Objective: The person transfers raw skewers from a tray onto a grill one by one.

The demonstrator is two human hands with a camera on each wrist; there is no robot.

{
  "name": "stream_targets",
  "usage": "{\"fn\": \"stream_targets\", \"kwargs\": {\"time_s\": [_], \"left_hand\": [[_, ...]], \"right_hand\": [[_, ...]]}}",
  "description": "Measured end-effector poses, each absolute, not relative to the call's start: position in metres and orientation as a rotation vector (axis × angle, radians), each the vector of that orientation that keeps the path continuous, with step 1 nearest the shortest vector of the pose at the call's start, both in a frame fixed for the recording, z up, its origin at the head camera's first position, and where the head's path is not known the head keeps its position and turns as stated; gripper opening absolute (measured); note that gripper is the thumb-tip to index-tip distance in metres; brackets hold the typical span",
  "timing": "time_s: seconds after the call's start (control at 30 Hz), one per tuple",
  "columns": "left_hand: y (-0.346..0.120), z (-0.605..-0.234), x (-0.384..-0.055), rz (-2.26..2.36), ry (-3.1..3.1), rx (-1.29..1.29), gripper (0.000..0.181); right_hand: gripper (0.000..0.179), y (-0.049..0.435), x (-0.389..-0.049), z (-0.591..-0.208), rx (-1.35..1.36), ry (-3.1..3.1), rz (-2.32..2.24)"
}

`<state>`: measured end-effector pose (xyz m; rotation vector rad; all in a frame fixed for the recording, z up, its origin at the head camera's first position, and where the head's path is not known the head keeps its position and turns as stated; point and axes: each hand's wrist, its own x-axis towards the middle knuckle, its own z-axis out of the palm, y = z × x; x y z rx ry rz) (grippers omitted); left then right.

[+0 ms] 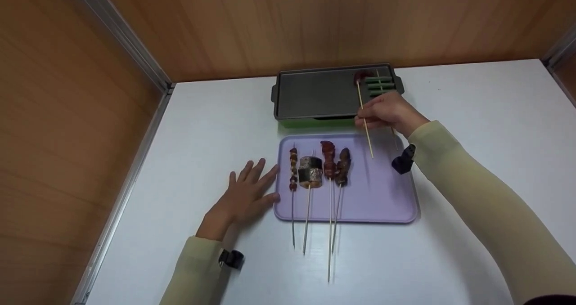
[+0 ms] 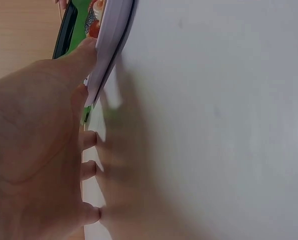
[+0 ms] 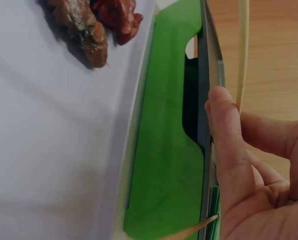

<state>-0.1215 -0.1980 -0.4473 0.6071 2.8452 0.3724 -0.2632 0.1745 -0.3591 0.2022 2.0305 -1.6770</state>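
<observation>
My right hand (image 1: 389, 109) pinches the bamboo stick of a skewer (image 1: 367, 136) between thumb and fingers, as the right wrist view also shows. Dark red food (image 1: 361, 76) on its far end overlaps the right part of the black grill plate (image 1: 319, 93). Beside it on the plate lies a skewer of green vegetable pieces (image 1: 379, 85), partly hidden by that hand. My left hand (image 1: 245, 195) has its fingers spread over the white table, thumb and index fingertip right at the left rim of the purple tray (image 1: 382, 197).
On the tray lie a thin skewer of small pieces (image 1: 293, 168), a fish-piece skewer (image 1: 310, 172), a red meat skewer (image 1: 329, 161) and a brown meat skewer (image 1: 344, 165). Their sticks jut over the near rim. A wood-grain wall (image 1: 315, 26) stands behind the green-sided grill.
</observation>
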Motion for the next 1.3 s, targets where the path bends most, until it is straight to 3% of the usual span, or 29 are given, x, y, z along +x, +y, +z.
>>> {"fn": "stream_targets", "kwargs": {"time_s": [0.2, 0.83, 1.3], "left_hand": [[-0.198, -0.447, -0.121, 0.375, 2.857, 0.592, 0.068], [-0.198, -0.450, -0.122, 0.386, 2.863, 0.622, 0.068], [-0.198, -0.447, -0.124, 0.373, 2.847, 0.627, 0.069]], "right_hand": [[0.046, 0.174, -0.264, -0.362, 0.177, 2.102, -1.671], [0.040, 0.176, -0.260, -0.370, 0.196, 2.166, -1.641], [0.049, 0.179, -0.251, -0.361, 0.159, 2.130, -1.658]]}}
